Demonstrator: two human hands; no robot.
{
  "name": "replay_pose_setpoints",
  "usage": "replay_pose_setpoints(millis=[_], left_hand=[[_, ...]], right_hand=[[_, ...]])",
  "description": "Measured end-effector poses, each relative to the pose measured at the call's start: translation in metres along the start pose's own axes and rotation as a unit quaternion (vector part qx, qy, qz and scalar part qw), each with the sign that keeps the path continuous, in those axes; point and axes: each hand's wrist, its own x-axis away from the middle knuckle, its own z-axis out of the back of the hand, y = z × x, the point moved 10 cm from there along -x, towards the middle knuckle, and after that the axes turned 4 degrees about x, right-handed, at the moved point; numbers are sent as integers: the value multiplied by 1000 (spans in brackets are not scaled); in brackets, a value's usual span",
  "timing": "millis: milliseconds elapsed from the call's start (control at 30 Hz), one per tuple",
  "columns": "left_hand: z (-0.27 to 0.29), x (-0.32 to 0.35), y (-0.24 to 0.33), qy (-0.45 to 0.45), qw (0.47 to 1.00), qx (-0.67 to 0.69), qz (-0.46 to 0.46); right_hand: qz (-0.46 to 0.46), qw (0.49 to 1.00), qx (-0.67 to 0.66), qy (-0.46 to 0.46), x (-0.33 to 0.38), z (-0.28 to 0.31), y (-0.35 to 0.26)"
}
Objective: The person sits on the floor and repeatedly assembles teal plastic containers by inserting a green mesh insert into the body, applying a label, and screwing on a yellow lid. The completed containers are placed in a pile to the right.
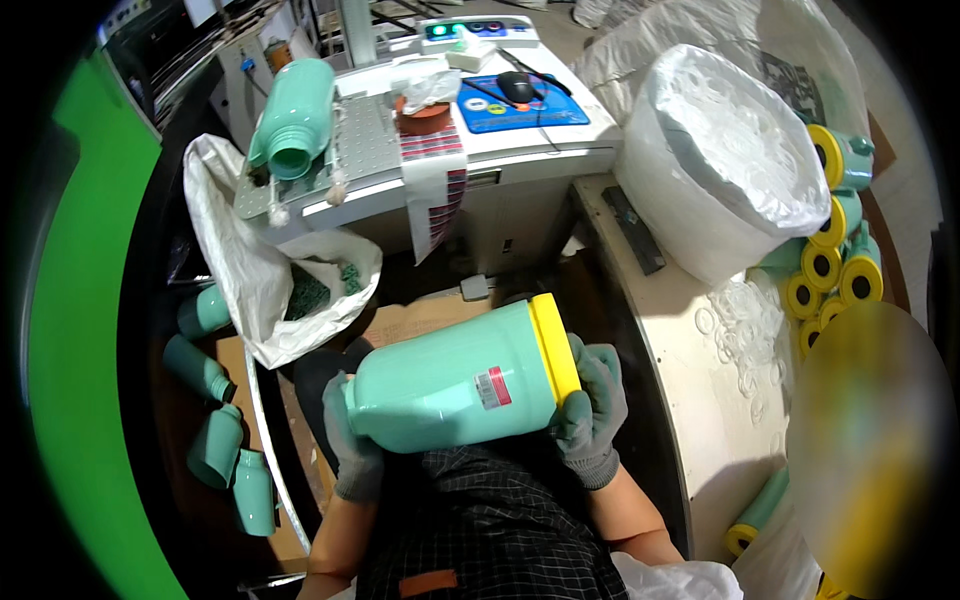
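Observation:
A large mint-green bottle [430, 385] with a yellow band [556, 350] at its right end lies sideways above my lap. On its side is a small red-and-white label [492, 388]. My left hand [350, 445], in a grey-green glove, holds the narrower left end, partly hidden by the bottle. At the yellow end, my gloved right hand [595, 410] grips with the thumb on the near side; some of its fingers are out of sight behind. The bottle tilts slightly, right end higher.
Ahead, another mint-green bottle [300, 110] lies on a perforated plate beside a label strip [435, 190]. A white sack [235, 275] with green scraps stands left, near several bottles [215, 445]. On the right are a bag of clear rings [690, 190], loose rings [745, 335] and yellow-ended bottles [845, 220].

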Motion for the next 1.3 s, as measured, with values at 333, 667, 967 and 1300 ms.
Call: replay_pose_setpoints(millis=[333, 667, 967, 1300], left_hand=[[-124, 80, 103, -232, 868, -281, -338], [-216, 106, 35, -439, 788, -234, -363], [-226, 85, -23, -440, 748, -426, -257], [-216, 109, -78, -434, 723, -511, -168]], right_hand=[[-355, 899, -254, 43, 39, 10, 113], [-283, 797, -435, 309, 24, 211, 134], [78, 833, -104, 538, -69, 691, 26], [-397, 462, 760, 226, -58, 812, 42]])
